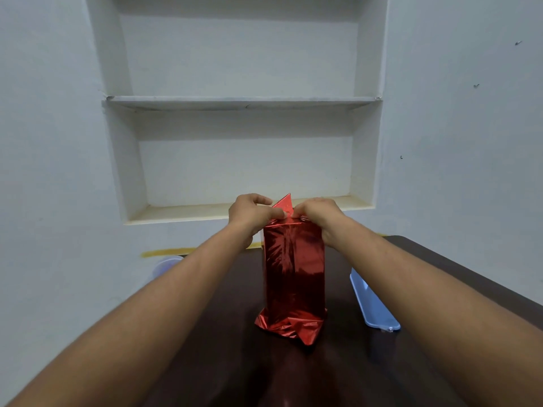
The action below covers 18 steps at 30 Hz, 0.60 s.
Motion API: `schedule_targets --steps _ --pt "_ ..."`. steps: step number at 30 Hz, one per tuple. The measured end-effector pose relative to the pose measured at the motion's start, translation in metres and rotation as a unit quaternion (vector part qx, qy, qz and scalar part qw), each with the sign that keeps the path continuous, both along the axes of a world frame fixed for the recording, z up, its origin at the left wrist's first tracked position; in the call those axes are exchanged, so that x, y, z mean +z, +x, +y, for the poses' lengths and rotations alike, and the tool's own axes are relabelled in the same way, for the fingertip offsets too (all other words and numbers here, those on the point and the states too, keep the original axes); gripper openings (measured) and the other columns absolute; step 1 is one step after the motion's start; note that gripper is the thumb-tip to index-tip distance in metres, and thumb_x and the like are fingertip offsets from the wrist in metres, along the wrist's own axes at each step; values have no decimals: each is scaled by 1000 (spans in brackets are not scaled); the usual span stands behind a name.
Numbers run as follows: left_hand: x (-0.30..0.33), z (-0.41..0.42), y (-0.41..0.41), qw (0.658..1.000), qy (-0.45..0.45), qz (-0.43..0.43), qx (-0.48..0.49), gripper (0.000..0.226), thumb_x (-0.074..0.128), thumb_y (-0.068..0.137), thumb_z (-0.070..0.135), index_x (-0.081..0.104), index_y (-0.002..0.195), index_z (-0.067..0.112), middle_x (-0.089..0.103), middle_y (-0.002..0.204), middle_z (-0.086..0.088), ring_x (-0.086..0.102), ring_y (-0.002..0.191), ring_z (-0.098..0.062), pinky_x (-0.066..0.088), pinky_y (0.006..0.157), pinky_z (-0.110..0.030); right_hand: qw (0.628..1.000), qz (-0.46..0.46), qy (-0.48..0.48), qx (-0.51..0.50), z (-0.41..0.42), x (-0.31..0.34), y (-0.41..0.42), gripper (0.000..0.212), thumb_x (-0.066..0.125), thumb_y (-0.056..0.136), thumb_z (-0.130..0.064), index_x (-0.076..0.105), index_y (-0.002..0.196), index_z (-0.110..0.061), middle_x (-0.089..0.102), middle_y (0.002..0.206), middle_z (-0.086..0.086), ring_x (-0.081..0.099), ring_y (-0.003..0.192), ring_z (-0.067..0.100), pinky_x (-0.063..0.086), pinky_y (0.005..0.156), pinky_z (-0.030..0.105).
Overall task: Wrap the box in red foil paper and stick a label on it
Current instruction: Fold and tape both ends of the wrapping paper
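Note:
A tall box covered in shiny red foil paper [294, 271] stands upright on the dark table [235, 362], mid-frame. Loose foil crumples out around its base. At the top end a triangular flap of foil [284, 204] sticks up. My left hand [252, 213] pinches the foil at the top left edge. My right hand [318, 214] pinches it at the top right edge, thumbs nearly meeting over the top face. No label is visible.
A light blue flat lid or tray [372, 304] lies on the table to the right of the box. A pale blue round container [166, 267] peeks out behind my left forearm. White wall niches with shelves [241, 101] rise behind the table.

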<state>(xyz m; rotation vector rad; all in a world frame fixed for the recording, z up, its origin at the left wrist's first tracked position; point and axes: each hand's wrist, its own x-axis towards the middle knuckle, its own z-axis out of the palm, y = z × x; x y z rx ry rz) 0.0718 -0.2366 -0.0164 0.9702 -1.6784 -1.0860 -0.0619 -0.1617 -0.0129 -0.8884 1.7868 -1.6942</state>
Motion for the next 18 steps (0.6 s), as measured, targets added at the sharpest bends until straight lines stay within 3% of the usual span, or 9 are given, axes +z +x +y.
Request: schedule_targets --steps 2,4,5,7,10,13,15,18 --pt "0 2 0 999 39 8 0 72 96 54 25 67 118 11 66 115 -3 65 107 -21 53 91 -33 1000 -8 0 -2 -1 -1 1 33 74 45 -7 71 78 -12 71 83 13 68 75 28 61 77 46" --pt "0 4 -2 997 67 21 -27 96 91 32 35 67 118 0 69 108 -6 67 96 -22 54 86 -36 1000 -6 -3 -9 -4 -3 1 32 71 42 -10 70 74 -12 74 86 17 70 76 30 61 80 50" --pt "0 0 -4 996 75 21 -39 98 88 25 35 69 113 -6 74 102 -10 69 86 -24 57 81 -39 1000 -4 -6 -10 -6 -5 0 33 70 41 -11 70 73 -11 75 89 19 73 79 32 61 81 53" --pt "3 -2 -5 994 89 14 -56 83 90 29 25 72 104 -7 78 102 -19 71 76 -27 61 79 -42 1000 -4 -3 -10 -7 -7 -2 34 70 39 -12 71 73 -11 76 89 19 75 84 35 62 82 57" --pt "7 -3 -7 993 97 8 -67 57 93 51 8 72 101 -8 76 103 -24 73 75 -30 62 80 -43 1000 -10 -10 -4 -3 -7 -1 34 72 39 -13 73 73 -13 73 80 12 69 74 29 62 80 51" --pt "9 5 -7 993 102 20 -50 60 88 48 24 75 100 0 78 102 -18 73 77 -27 59 75 -39 1000 -18 -15 1 0 -6 2 32 72 40 -13 72 72 -13 72 78 11 68 73 27 62 81 51" --pt "10 15 -2 988 140 25 -59 54 83 58 37 72 104 12 76 93 -5 67 76 -21 49 77 -35 1000 -17 -17 0 -1 -7 3 29 71 41 -13 71 70 -13 71 77 11 68 73 28 63 82 53" --pt "5 23 6 981 179 10 -80 29 77 73 28 70 100 19 69 87 0 62 74 -18 46 73 -29 1000 2 -13 -8 -6 -11 1 25 72 41 -14 70 66 -14 73 77 12 70 74 29 61 81 56"
